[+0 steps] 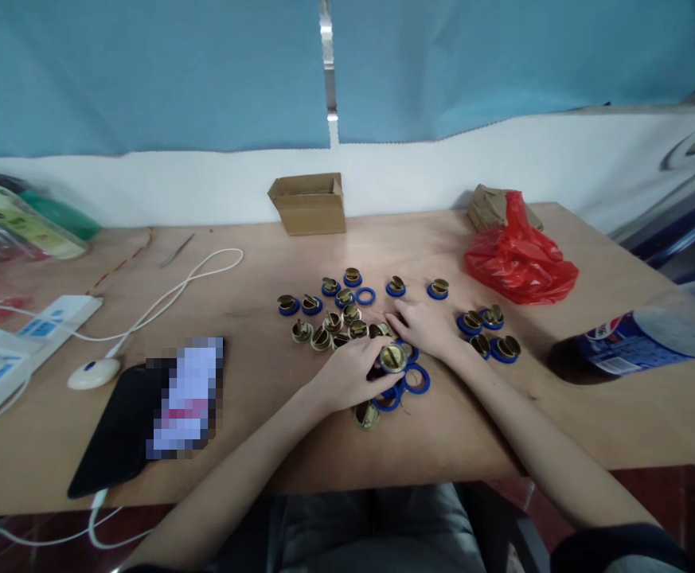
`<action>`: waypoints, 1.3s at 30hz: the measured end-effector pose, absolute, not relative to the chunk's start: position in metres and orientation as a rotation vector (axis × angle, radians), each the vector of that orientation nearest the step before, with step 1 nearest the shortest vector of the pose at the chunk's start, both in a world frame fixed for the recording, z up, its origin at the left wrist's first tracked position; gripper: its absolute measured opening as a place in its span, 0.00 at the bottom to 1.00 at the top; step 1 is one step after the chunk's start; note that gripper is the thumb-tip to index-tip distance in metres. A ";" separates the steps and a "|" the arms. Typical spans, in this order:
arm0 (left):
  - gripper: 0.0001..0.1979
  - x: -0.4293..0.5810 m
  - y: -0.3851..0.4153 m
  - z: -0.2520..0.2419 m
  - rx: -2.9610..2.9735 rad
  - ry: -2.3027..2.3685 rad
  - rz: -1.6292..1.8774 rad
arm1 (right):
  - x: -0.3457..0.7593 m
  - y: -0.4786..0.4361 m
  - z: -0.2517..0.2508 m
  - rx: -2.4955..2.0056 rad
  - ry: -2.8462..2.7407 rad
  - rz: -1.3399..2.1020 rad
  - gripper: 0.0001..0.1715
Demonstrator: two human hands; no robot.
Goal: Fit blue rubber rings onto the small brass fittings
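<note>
My left hand (352,372) is closed, thumb and fingers gripping a round brass part (393,359) with a slot-like bar across its face. Just beyond it, my right hand (423,328) reaches leftward with fingers stretched out beside the brass parts, and I see nothing held in it. A cluster of loose brass parts (321,339) lies left of and behind my left hand. Blue rings (417,380) lie beneath and beside the held part. Another brass part (365,415) sits near the table's front, below my left hand.
Brass parts seated in blue rings (439,288) stand around the cluster. Farther out are a cardboard box (311,208), a red plastic bag (523,263), a cola bottle (627,342) lying on its side, phones (114,430), a white cable (162,306) and a power strip (54,322).
</note>
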State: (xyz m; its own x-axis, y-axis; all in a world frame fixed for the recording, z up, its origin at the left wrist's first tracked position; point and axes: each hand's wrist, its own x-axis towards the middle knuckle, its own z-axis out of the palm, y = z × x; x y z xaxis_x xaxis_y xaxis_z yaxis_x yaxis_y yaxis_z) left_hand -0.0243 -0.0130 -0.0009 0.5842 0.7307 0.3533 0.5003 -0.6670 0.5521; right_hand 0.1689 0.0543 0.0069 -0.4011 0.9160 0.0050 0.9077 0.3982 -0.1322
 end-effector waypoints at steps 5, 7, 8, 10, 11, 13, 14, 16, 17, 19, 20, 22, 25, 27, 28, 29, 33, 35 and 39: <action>0.19 -0.024 -0.014 0.001 2.416 1.009 0.760 | 0.168 0.053 0.009 -1.688 -2.564 0.165 0.17; 0.19 -0.024 -0.014 0.001 2.418 1.020 0.750 | 0.168 0.053 0.009 -1.691 -2.567 0.168 0.18; 0.19 -0.024 -0.014 0.001 2.419 1.023 0.745 | 0.168 0.053 0.009 -1.693 -2.568 0.171 0.18; 0.19 -0.024 -0.014 0.002 2.424 1.025 0.739 | 0.168 0.053 0.009 -1.695 -2.569 0.175 0.18; 0.18 -0.024 -0.014 0.003 2.425 1.024 0.736 | 0.168 0.053 0.009 -1.694 -2.568 0.177 0.18; 0.18 -0.024 -0.014 0.004 2.427 1.026 0.725 | 0.168 0.053 0.009 -1.690 -2.567 0.177 0.18; 0.17 -0.024 -0.014 0.005 2.426 1.029 0.718 | 0.168 0.054 0.008 -1.688 -2.568 0.175 0.18; 0.17 -0.023 -0.014 0.006 2.427 1.031 0.704 | 0.169 0.054 0.007 -1.684 -2.570 0.165 0.17; 0.17 -0.023 -0.015 0.007 2.430 1.033 0.696 | 0.169 0.054 0.007 -1.684 -2.570 0.158 0.17; 0.17 -0.023 -0.015 0.007 2.437 1.038 0.683 | 0.169 0.054 0.006 -1.683 -2.566 0.142 0.18; 0.17 -0.023 -0.015 0.007 2.440 1.040 0.680 | 0.169 0.054 0.005 -1.682 -2.564 0.139 0.18; 0.18 -0.023 -0.015 0.007 2.442 1.040 0.681 | 0.169 0.055 0.005 -1.688 -2.563 0.145 0.18; 0.18 -0.023 -0.015 0.008 2.438 1.031 0.684 | 0.169 0.054 0.005 -1.707 -2.565 0.158 0.18; 0.17 -0.023 -0.014 0.008 2.437 1.029 0.678 | 0.169 0.054 0.006 -1.706 -2.560 0.150 0.18; 0.17 -0.023 -0.014 0.008 2.438 1.028 0.676 | 0.169 0.054 0.006 -1.703 -2.558 0.143 0.18; 0.17 -0.023 -0.014 0.008 2.438 1.026 0.674 | 0.169 0.054 0.006 -1.699 -2.559 0.137 0.18; 0.17 -0.023 -0.014 0.006 2.432 1.021 0.687 | 0.169 0.055 0.005 -1.686 -2.567 0.133 0.18; 0.17 -0.023 -0.014 0.006 2.433 1.017 0.695 | 0.169 0.055 0.004 -1.691 -2.565 0.130 0.18; 0.17 -0.023 -0.014 0.007 2.428 1.020 0.684 | 0.169 0.055 0.003 -1.707 -2.564 0.123 0.18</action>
State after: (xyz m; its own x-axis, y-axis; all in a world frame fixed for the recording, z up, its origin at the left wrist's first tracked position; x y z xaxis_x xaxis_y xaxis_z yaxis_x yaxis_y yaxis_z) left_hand -0.0230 -0.0139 0.0070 0.6103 0.7425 0.2760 0.5373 -0.6440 0.5446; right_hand 0.1692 0.0549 0.0031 -0.3855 0.9227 0.0045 0.9180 0.3840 -0.0988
